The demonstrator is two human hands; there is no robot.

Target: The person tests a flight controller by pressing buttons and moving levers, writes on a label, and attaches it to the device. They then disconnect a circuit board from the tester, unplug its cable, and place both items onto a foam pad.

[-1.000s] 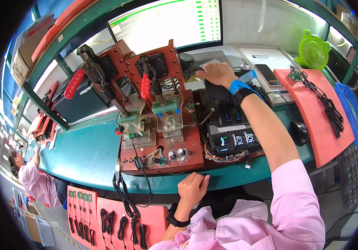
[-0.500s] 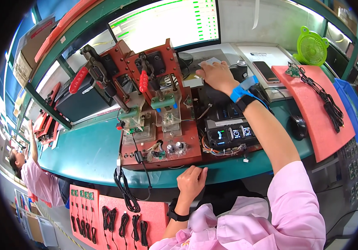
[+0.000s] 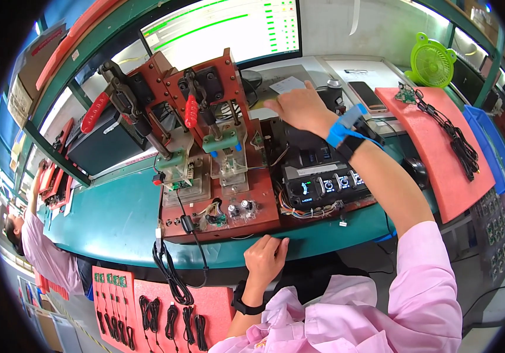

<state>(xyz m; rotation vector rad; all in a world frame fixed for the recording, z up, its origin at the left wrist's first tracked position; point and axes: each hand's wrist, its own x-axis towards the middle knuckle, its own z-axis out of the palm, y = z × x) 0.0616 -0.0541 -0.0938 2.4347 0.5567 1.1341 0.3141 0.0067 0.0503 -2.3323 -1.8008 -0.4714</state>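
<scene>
My right hand [image 3: 303, 110] is over a black box with knobs [image 3: 323, 187], near a white paper slip [image 3: 286, 85]. Its thumb stretches away from the fingers, which are partly hidden; I see nothing held. A blue wrist strap [image 3: 341, 130] circles that wrist. Loosely curled and without anything visible in it, my left hand [image 3: 265, 257] is at the front edge of the green bench [image 3: 111, 215]. Between them and to the left stands a red test fixture [image 3: 223, 226] with two red-handled toggle clamps [image 3: 191, 112]. Under the left clamp sits a circuit board [image 3: 190, 172] with a black cable [image 3: 173, 276].
A lit monitor [image 3: 223, 29] stands behind the fixture. Pink foam pads [image 3: 441, 153] hold cabled boards at the right and lower left. A black mouse [image 3: 415, 172], phone [image 3: 367, 97], green fan [image 3: 433, 63] and blue tray [image 3: 491, 150] are rightward. Another person [image 3: 46, 253] is far left.
My right hand has drawn back slightly from the paper slip, uncovering more of it. The whole view has shifted a little. A longer green bar shows on the monitor. My left hand stays curled.
</scene>
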